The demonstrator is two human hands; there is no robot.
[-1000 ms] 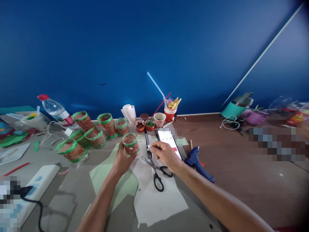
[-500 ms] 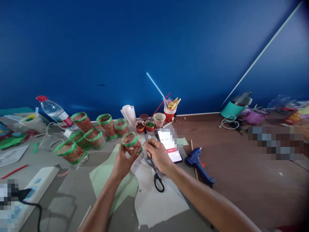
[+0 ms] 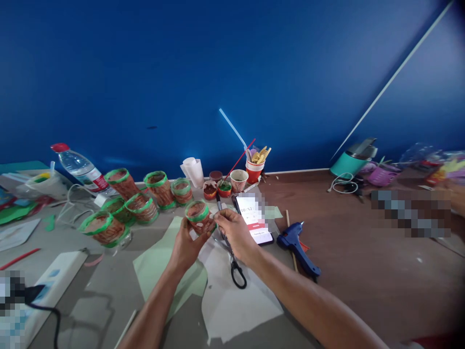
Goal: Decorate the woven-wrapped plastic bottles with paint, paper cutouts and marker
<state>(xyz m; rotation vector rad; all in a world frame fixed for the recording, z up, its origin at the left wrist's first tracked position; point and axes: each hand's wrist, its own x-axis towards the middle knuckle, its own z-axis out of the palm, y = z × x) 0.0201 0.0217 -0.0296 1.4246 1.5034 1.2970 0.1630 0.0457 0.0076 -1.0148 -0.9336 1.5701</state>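
Observation:
My left hand point(image 3: 189, 245) is wrapped round a small clear cup point(image 3: 198, 213) painted brown with green bands, tilted above the table. My right hand point(image 3: 236, 231) pinches close against the cup's right side; whatever sits between its fingertips is too small to make out. Below that hand lie black-handled scissors point(image 3: 238, 275) on a cut white paper sheet point(image 3: 241, 312). A light green sheet point(image 3: 152, 261) is under my left forearm. Several more brown-and-green cups, among them a tall one point(image 3: 159, 188), stand on the left.
Paint cups point(image 3: 224, 188) and a red cup of plastic cutlery point(image 3: 255, 174) line the blue wall. A phone point(image 3: 254, 223) and a blue glue gun point(image 3: 298, 248) lie to the right. On the left are a water bottle point(image 3: 82, 168) and a power strip point(image 3: 54, 286). Another person's hand point(image 3: 452, 194) shows at far right.
The cup has turned slightly in my left hand, and my right fingertips have come against its side. At far right, the other person's hand has moved.

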